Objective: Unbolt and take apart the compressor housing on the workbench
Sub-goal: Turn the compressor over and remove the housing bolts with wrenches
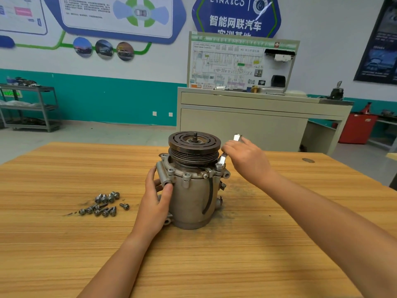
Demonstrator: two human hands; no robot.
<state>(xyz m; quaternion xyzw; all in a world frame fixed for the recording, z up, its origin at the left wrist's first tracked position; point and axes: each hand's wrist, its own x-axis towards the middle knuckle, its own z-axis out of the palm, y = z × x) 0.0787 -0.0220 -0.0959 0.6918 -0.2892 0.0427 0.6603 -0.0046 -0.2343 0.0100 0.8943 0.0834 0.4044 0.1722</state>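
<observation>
The compressor (191, 203) stands upright near the middle of the wooden worktop (257, 244), resting on its base. Its grooved pulley (194, 145) faces upward, with a short threaded stud showing at the centre.

The left hand (155, 203) grips the left side of the compressor body. The thumb lies across the front just below the flange, and the fingers wrap behind a mounting lug.

The right hand (247, 160) is at the upper right of the compressor, level with the pulley. Its fingers are curled round a silver socket tool (221, 161). The lower end of the tool sits on a fastener at the right edge of the flange. The upper end projects above the knuckles, tilted away from the pulley.

A flange bolt (186, 175) is seated at the front of the compressor, with further fasteners visible along the flange rim to its left and right.

A black hose (209, 196) runs down the right front of the compressor body from the flange toward the base.

A group of loose bolts (103, 204) lies on the worktop to the left of the compressor, apart from the left hand. One bolt lies slightly closer to the compressor than the others.

Dark smudges mark the worktop to the right of the compressor base.

Behind the compressor, beyond the worktop, stands a beige cabinet (242, 125) carrying an upright wiring diagram board (227, 65). A grey shelf cart (30, 106) stands far to the rear left of the compressor.
</observation>
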